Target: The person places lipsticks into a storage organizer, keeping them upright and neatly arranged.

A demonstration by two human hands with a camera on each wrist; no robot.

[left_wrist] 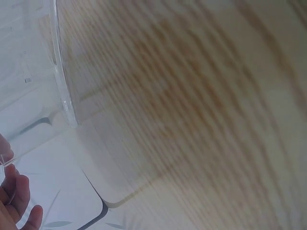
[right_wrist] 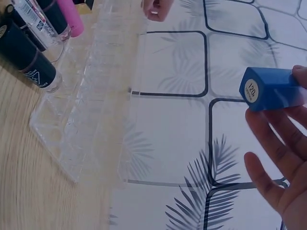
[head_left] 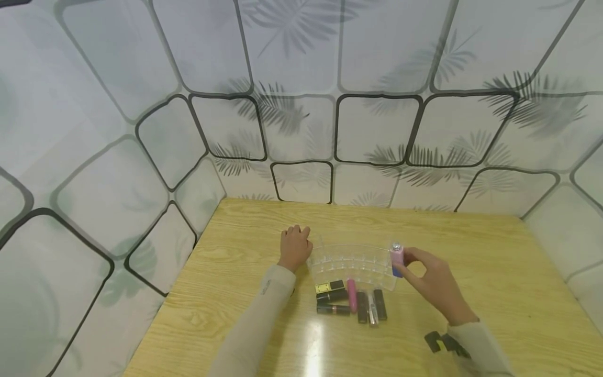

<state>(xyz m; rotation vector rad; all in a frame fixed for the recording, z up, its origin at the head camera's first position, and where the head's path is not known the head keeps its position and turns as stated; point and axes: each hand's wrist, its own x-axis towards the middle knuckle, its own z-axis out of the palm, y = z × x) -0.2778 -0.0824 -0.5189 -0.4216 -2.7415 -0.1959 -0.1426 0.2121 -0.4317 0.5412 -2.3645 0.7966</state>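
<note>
A clear acrylic lipstick organizer (head_left: 350,266) with rows of slots sits on the wooden table in the head view. My left hand (head_left: 294,248) is at its left back corner, and in the left wrist view the fingers (left_wrist: 18,194) pinch a clear edge. My right hand (head_left: 435,283) holds a lipstick (head_left: 398,255) between thumb and fingers beside the organizer's right end. This lipstick stands upright, with a silver gem-like top, pink upper part and blue base. Its round label reads 120 on the blue base (right_wrist: 273,88) in the right wrist view.
In front of the organizer lie several cosmetic tubes: a yellow-and-black one (head_left: 330,286), a pink one (head_left: 352,296), a clear one (head_left: 372,309) and black ones (head_left: 361,307). Patterned fabric walls (head_left: 301,180) stand behind and beside the wooden table (head_left: 485,262).
</note>
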